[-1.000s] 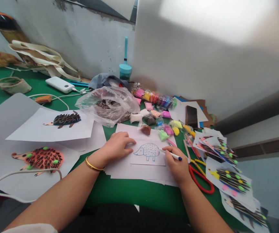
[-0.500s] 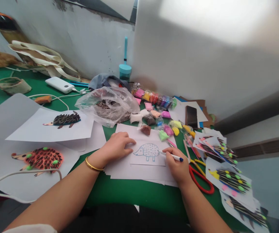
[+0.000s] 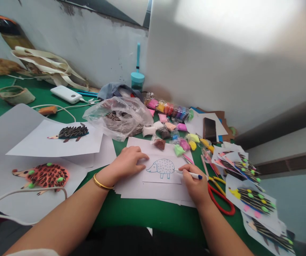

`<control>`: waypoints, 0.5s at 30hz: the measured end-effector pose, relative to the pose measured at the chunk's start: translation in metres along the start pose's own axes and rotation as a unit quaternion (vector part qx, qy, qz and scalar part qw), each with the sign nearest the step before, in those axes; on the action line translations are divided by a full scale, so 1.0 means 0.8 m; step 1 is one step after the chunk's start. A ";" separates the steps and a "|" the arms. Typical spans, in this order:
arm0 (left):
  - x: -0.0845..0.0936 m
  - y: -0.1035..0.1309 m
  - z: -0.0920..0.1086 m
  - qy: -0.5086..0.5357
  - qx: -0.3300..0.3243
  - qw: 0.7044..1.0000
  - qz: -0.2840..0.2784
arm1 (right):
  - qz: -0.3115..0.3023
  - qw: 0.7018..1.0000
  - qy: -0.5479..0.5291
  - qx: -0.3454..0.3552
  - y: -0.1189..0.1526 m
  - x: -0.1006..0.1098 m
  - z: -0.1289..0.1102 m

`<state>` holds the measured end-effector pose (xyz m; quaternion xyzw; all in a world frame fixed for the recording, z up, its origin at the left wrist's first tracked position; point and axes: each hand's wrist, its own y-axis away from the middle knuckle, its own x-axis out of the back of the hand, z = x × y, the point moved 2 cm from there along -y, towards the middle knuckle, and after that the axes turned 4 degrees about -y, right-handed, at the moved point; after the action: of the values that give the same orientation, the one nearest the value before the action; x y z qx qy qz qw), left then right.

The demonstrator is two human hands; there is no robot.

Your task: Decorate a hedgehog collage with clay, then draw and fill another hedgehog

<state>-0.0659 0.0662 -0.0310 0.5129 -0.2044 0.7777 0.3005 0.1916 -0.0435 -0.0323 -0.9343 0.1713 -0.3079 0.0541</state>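
The right hand point(image 3: 195, 185) is closed around a white pen point(image 3: 188, 174). The pen tip sits at the back end of the hedgehog drawing point(image 3: 161, 168), on a small sheet in the middle of the green desk point(image 3: 142, 213). The left hand point(image 3: 127, 161) lies flat with loose fingers, pressing on the paper stack point(image 3: 147, 188) just beside the drawing. If that hand lifts, the sheet could slide and the line could go crooked. The red scissors point(image 3: 220, 199) lie just beside the right wrist, so a bump could push them. The clay packets point(image 3: 179, 149) are near too.
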 end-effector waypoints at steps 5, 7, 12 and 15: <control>0.001 0.000 0.001 0.001 0.001 1.000 0.000 | -0.014 1.000 -0.002 -0.001 0.000 -0.002 -0.001; 0.002 0.000 0.001 0.001 0.001 1.000 0.001 | -0.016 1.000 0.000 -0.003 0.000 -0.003 -0.003; 0.002 -0.001 0.001 -0.001 0.000 1.000 -0.001 | -0.021 0.999 -0.040 -0.031 0.001 -0.003 -0.001; 0.003 -0.001 0.002 -0.002 0.002 1.000 -0.001 | 0.017 0.992 -0.102 -0.069 -0.003 -0.001 0.015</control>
<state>-0.0650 0.0662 -0.0284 0.5151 -0.2028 0.7768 0.3002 0.1990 -0.0409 -0.0417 -0.9594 0.2011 -0.1972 0.0122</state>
